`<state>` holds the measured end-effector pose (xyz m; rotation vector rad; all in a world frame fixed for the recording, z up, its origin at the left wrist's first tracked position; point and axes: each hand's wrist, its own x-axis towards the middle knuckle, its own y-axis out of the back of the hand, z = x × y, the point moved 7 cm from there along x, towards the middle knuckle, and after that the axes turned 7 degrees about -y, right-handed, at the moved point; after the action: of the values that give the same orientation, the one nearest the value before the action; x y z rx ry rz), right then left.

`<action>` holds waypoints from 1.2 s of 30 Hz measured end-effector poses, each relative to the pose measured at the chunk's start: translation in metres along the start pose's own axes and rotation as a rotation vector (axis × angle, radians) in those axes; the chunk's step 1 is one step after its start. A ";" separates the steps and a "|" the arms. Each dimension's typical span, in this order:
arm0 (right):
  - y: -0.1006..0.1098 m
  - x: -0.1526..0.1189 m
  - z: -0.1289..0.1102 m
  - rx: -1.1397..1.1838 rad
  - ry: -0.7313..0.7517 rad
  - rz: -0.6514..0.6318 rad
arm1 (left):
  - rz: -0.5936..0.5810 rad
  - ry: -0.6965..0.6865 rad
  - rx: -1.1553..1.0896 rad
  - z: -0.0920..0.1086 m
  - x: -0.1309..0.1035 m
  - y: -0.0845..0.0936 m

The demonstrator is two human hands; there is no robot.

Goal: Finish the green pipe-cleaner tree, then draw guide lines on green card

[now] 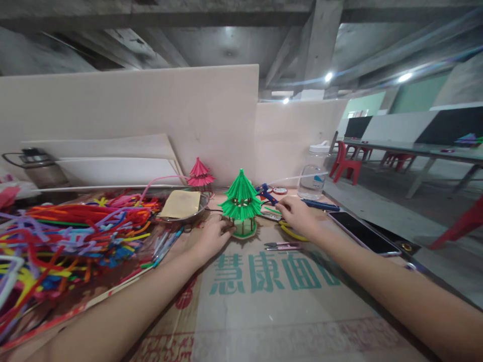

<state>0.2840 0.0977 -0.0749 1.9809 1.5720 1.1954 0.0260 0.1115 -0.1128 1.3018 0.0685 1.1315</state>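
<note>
A small green pagoda model (242, 197) with two tiers of roof and thin brown posts stands upright on a round base. At the left edge of that base, my left hand (214, 235) has its fingers curled on the model. My right hand (296, 213) is farther right, fingers bent together beside the handle of a blue glue gun (265, 191); what they pinch is hidden. A short green strip (272, 210) lies by those fingertips. Yellow-handled pliers (292, 232) rest beneath the right hand, and small thread snips (283, 246) lie in front.
Colourful pipe cleaners (86, 226) heap at the left, with pens (168, 246) beside them. Behind are a bowl (194, 213) topped by a yellow pad (181, 203) and a pink pagoda model (201, 175). A water bottle (312, 173) and phone (364, 232) stand and lie right.
</note>
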 end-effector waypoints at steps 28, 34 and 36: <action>-0.079 -0.075 -0.083 0.739 -0.105 -0.444 | -0.022 -0.018 0.020 0.007 -0.001 -0.002; -0.020 -0.118 -0.144 0.157 0.919 -0.252 | 0.056 0.042 -0.029 0.000 -0.001 0.000; -0.008 -0.096 -0.132 0.227 0.734 -0.196 | 0.066 0.065 -0.052 -0.002 0.000 0.001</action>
<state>0.1732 -0.0181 -0.0411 1.5184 2.2644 1.8512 0.0238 0.1125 -0.1125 1.2283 0.0442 1.2248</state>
